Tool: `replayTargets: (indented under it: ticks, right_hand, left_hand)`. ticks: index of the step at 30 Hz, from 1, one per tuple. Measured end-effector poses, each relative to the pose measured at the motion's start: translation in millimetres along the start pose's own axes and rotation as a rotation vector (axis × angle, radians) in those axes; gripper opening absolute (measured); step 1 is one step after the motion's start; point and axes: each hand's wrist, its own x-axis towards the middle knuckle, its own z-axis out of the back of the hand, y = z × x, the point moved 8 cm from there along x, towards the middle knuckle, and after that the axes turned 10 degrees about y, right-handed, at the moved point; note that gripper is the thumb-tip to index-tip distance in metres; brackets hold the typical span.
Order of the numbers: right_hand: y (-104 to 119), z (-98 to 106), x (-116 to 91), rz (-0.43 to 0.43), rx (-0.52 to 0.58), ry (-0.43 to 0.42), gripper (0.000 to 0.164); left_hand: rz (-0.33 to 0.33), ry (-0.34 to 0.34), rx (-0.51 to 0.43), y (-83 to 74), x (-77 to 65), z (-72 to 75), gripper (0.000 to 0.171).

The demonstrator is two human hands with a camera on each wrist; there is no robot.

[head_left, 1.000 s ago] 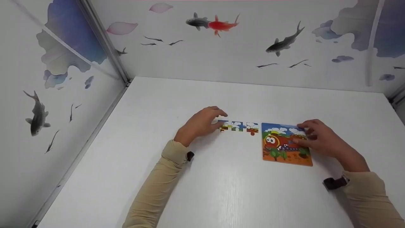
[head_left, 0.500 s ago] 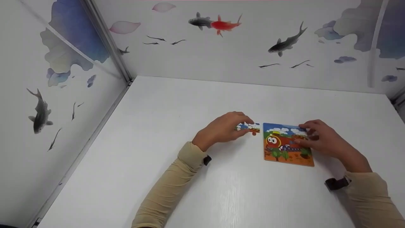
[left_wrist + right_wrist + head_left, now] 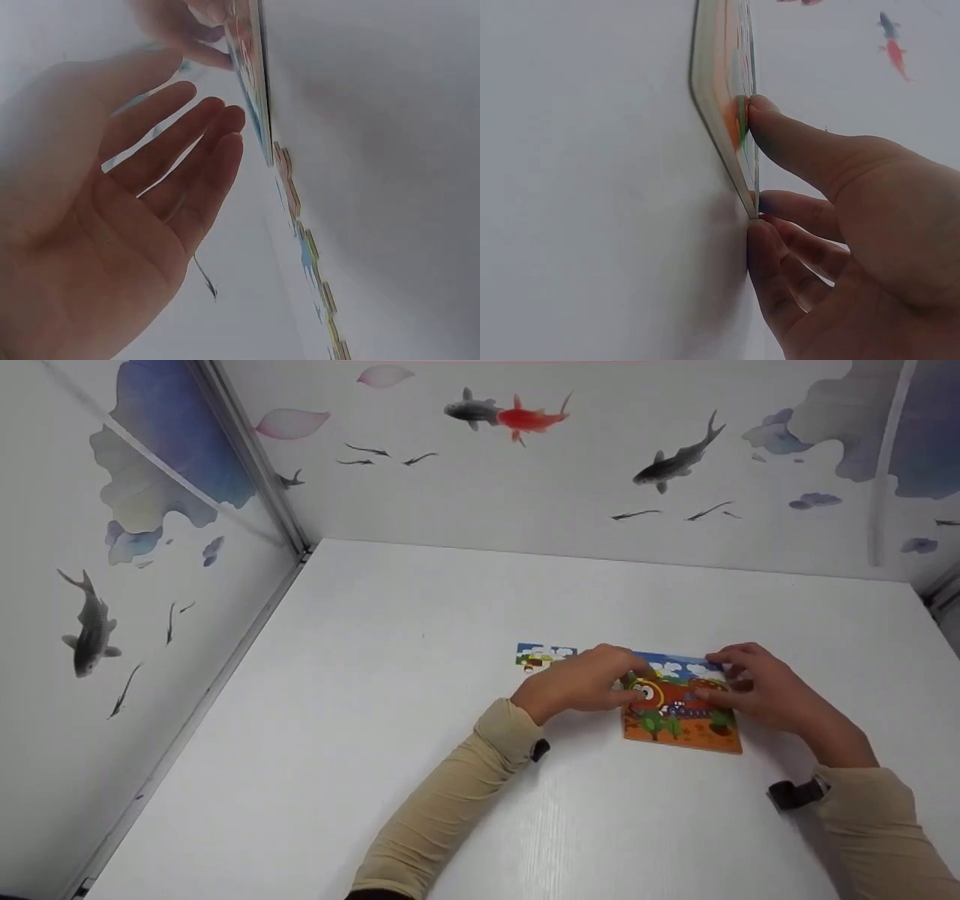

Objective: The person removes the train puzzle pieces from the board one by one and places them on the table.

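A square jigsaw puzzle board (image 3: pixel 679 731) with a cartoon red train lies on the white table. My right hand (image 3: pixel 772 690) holds it by the right side; in the right wrist view the thumb (image 3: pixel 780 131) rests on the picture and the fingers are bent against the edge. My left hand (image 3: pixel 589 679) is over the board's left edge, its fingertips overlapping the train's face. The left wrist view shows those fingers relaxed, with nothing between them. Left of the board is a row of jigsaw pieces (image 3: pixel 529 654), partly hidden by my left hand.
The white table (image 3: pixel 450 592) meets a back wall (image 3: pixel 540 495) and a left wall (image 3: pixel 45 735), both printed with fish and leaves. A metal post (image 3: pixel 251 450) stands in their corner. Dark straps show at both sleeve cuffs.
My left hand has travelled right along the row of pieces, from its left end to the board's left edge. My right hand and the board stay in place.
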Motion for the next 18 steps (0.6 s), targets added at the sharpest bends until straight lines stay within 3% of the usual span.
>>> replayTargets:
  ticks: [6,11,18]
  right_hand:
    - [0,-1,0,0.026,-0.004,-0.008,0.074]
    - [2,1,-2,0.053,-0.022,-0.038,0.066]
    - [6,7,-5,0.089,-0.060,-0.092,0.047]
  left_hand:
    - [0.031,0.037,0.009,-8.0,23.8,-9.5,0.037]
    - [0.100,0.046,0.122,-16.1,39.7,-16.7,0.033]
    - [0.216,-0.021,0.287,-21.1,53.1,-21.7,0.033]
